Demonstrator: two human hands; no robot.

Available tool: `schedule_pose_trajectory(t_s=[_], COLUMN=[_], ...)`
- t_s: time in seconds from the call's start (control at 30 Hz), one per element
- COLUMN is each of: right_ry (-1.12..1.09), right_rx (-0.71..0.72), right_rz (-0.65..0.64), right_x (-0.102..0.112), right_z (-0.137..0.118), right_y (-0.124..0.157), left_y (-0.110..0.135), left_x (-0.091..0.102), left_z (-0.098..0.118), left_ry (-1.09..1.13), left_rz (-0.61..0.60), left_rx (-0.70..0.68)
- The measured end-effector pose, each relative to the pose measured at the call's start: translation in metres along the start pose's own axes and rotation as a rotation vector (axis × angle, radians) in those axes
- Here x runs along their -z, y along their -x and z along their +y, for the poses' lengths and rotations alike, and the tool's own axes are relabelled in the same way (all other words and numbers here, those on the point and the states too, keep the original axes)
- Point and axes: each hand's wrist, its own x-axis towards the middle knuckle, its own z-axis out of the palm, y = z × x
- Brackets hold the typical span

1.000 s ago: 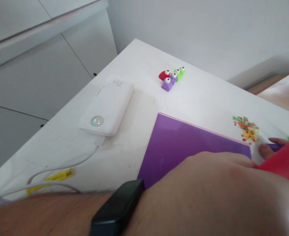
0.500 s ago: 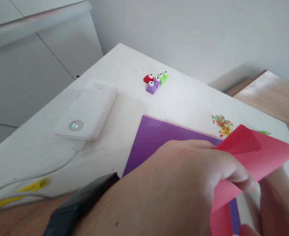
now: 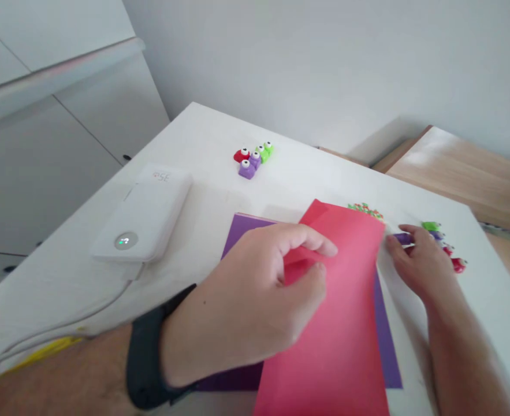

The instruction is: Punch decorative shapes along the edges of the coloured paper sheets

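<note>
A folded sheet of red paper (image 3: 337, 323) lies over a purple sheet (image 3: 387, 335) on the white table. Above the red paper, my left hand (image 3: 263, 294) is open, its thumb and forefinger apart, partly hiding the fold; a dark band is on the wrist. Further right, my right hand (image 3: 425, 260) has its fingers around a small purple stick-like piece (image 3: 404, 238), mostly covered by them. Just beyond that hand sit a green piece with an eye (image 3: 430, 226) and red pieces (image 3: 458, 265).
Googly-eyed red, purple and green pieces (image 3: 246, 169) stand grouped at the back. Small coloured confetti (image 3: 365, 209) lies behind the red paper. At left is a white power bank (image 3: 151, 214) with a cable (image 3: 107, 309). Behind the table are a wall and a wooden surface (image 3: 462, 167).
My hands have parted: the left has let go of the red paper, and the right has moved out to the small pieces at right. The red paper now lies over the purple sheet.
</note>
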Motion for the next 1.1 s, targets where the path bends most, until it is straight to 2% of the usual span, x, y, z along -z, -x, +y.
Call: schedule_pose_trajectory(t_s=[0.17, 0.27, 0.5, 0.77, 1.1], right_ry=[-0.017, -0.006, -0.116, 0.02, 0.026], right_rx=[0.014, 0.012, -0.113, -0.091, -0.108], right_rz=[-0.01, -0.024, 0.01, 0.023, 0.06], right_x=[0.001, 0.001, 0.003, 0.007, 0.009], right_z=[-0.002, 0.001, 0.001, 0.009, 0.01], right_y=[-0.002, -0.005, -0.006, -0.015, -0.012], left_y=[-0.013, -0.018, -0.023, -0.029, -0.032], left_x=[0.003, 0.003, 0.008, 0.01, 0.012], left_z=[-0.006, -0.006, -0.008, -0.011, -0.018], left_ry=[-0.143, -0.196, -0.3, -0.34, -0.329], left_rz=[0.047, 0.035, 0.069, 0.083, 0.081], left_rx=[-0.059, -0.026, -0.023, -0.046, -0.054])
